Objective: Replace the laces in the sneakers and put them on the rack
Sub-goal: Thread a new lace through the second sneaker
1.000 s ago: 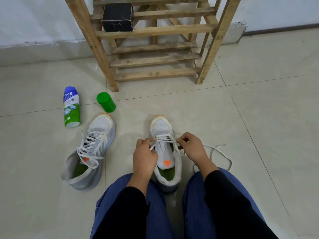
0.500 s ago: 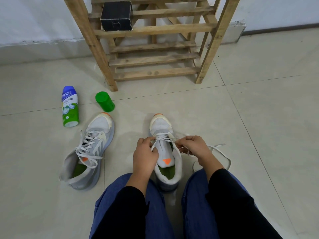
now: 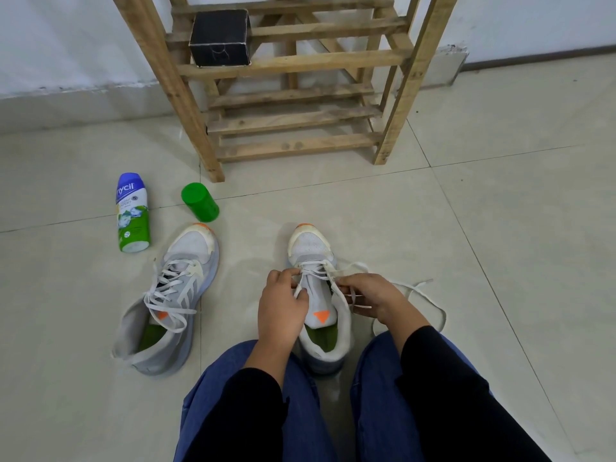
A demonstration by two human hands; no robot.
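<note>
Grey mesh sneaker with orange toe tip [image 3: 311, 248], on the floor between the knees: white flat lace [image 3: 430, 295] threaded through the lower eyelets only, pinched by left hand [image 3: 281, 305] and right hand [image 3: 373, 295]. Second grey sneaker [image 3: 173, 295], beside it: laced, untied. Slatted wooden rack [image 3: 293, 118]: no sneakers placed yet.

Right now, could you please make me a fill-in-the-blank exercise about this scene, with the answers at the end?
1. The left hand and the right hand both pinch the white ____ of the sneaker between the knees.
2. The black box sits on the wooden ____.
3. The second sneaker lies on the person's ____ side.
4. The small cylinder beside the bottle is ____.
Answers: lace; rack; left; green.
</note>
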